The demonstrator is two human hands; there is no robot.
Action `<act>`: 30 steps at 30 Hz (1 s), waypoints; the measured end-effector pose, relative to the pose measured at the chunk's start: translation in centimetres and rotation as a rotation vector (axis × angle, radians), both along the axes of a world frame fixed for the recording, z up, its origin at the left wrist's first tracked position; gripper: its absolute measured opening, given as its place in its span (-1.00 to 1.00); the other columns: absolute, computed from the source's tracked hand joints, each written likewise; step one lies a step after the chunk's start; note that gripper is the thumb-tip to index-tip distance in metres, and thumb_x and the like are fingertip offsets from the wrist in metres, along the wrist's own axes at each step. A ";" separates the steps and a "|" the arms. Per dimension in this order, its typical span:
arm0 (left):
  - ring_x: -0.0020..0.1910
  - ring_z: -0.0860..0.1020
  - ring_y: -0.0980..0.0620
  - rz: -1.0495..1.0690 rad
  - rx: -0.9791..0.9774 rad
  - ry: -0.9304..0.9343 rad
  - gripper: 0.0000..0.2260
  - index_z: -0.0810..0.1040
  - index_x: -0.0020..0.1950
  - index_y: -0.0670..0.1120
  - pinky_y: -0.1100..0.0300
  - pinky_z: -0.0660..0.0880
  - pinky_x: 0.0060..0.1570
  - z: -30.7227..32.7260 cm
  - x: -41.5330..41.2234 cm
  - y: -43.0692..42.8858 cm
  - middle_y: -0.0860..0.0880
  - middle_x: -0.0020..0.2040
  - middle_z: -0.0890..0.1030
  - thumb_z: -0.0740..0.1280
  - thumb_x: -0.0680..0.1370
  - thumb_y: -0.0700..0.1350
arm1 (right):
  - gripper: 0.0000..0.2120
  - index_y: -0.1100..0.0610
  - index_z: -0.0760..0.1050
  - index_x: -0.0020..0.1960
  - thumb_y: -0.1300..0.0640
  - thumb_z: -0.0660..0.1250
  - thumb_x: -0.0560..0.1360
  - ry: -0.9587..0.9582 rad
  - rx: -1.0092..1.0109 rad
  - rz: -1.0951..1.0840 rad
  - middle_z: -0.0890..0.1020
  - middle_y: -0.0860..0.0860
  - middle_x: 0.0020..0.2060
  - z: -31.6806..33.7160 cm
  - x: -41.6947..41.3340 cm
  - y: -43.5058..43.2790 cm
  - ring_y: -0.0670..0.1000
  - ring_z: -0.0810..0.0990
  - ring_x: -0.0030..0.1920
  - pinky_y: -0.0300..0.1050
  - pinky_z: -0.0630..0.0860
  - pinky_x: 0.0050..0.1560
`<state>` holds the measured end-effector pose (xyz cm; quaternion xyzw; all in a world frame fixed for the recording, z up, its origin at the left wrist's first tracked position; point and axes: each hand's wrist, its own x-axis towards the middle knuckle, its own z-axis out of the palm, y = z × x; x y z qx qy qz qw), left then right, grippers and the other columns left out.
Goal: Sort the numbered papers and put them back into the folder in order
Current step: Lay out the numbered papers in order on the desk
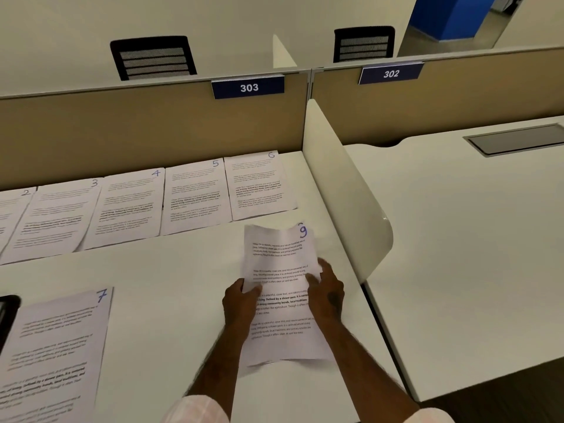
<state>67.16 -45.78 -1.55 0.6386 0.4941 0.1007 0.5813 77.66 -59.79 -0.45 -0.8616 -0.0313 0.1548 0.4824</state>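
Sign 303 (247,87) and sign 302 (391,73) hang on the tan partition (122,132), black mesh chairs (152,58) behind.

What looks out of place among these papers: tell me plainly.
The sheet marked 9 is buckled and wrinkled, pinched between the left hand and the right hand, while the other sheets lie flat. Sheet 7 lies alone at front left, apart from the back row ending at sheet 6. No sheet 8 shows.

Sheets 2–6 (128,203) line the partition (152,129); sheet 7 (58,346) lies nearer, left of sheet 9 (277,254).
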 end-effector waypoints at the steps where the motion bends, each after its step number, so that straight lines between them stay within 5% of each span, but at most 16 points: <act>1: -0.09 0.66 -0.09 0.005 -0.029 -0.039 -0.84 0.56 0.14 -0.07 -0.08 0.63 -0.02 0.2 -0.3 0.4 -0.10 0.02 0.67 0.38 0.57 -0.14 | -0.63 0.09 0.40 0.36 0.13 0.32 0.57 0.004 0.029 -0.005 0.65 0.04 0.07 0.2 0.0 0.2 -0.01 0.64 -0.14 -0.17 0.63 -0.17; 5: -0.04 0.67 -0.03 0.002 -0.124 -0.175 -0.80 0.52 0.19 0.00 0.05 0.62 -0.08 1.0 -1.8 2.3 -0.02 0.02 0.67 0.35 0.58 -0.18 | -0.74 0.12 0.51 0.10 0.07 0.46 0.47 0.120 0.163 -0.043 0.65 0.02 -0.16 0.9 0.2 0.8 -0.06 0.65 -0.27 -0.31 0.52 -0.39; 9: 0.02 0.67 -0.09 -0.038 -0.157 -0.181 -0.76 0.56 0.19 -0.01 -0.12 0.59 0.10 1.4 -3.7 4.9 -0.07 0.07 0.69 0.42 0.54 -0.17 | -0.85 0.16 0.57 -0.19 0.10 0.45 0.48 0.225 0.184 -0.010 0.62 -0.01 -0.31 0.3 0.9 0.5 -0.02 0.58 -0.31 -0.31 0.41 -0.40; 12: 0.00 0.68 -0.13 -0.045 -0.160 -0.164 -0.75 0.57 0.20 -0.06 -0.14 0.59 0.08 1.6 -5.4 6.7 -0.10 0.05 0.70 0.43 0.54 -0.18 | -0.67 0.08 0.39 -0.38 0.13 0.41 0.51 0.249 0.132 -0.027 0.49 -0.04 -0.44 -0.5 1.2 -0.1 -0.06 0.43 -0.40 -0.26 0.32 -0.40; 18: -0.05 0.68 -0.14 0.026 -0.122 -0.173 -0.77 0.56 0.16 -0.11 0.04 0.63 -0.11 2.0 -8.6 9.0 -0.10 0.00 0.69 0.43 0.52 -0.24 | -0.90 0.16 0.53 0.06 0.17 0.31 0.57 0.226 0.068 0.003 0.62 0.07 -0.07 -0.2 2.6 -1.4 -0.02 0.58 -0.18 -0.24 0.45 -0.34; 26: -0.03 0.68 -0.20 0.015 -0.135 -0.124 -0.69 0.54 0.21 -0.13 -0.18 0.60 0.03 0.4 -10.2 10.4 -0.17 0.06 0.68 0.48 0.49 -0.20 | -0.67 0.19 0.46 0.32 0.09 0.28 0.59 0.023 -0.069 0.116 0.57 0.12 0.19 4.8 6.0 -1.5 0.11 0.56 0.09 -0.15 0.45 0.01; 30: -0.04 0.68 -0.16 -0.004 -0.146 -0.119 -0.70 0.53 0.21 -0.14 -0.09 0.63 -0.04 -0.5 -8.8 9.2 -0.13 0.05 0.68 0.46 0.50 -0.23 | -0.72 0.15 0.48 0.26 0.06 0.24 0.61 -0.126 -0.096 0.174 0.61 0.08 0.13 8.6 7.5 -0.7 0.05 0.60 0.00 -0.25 0.46 -0.17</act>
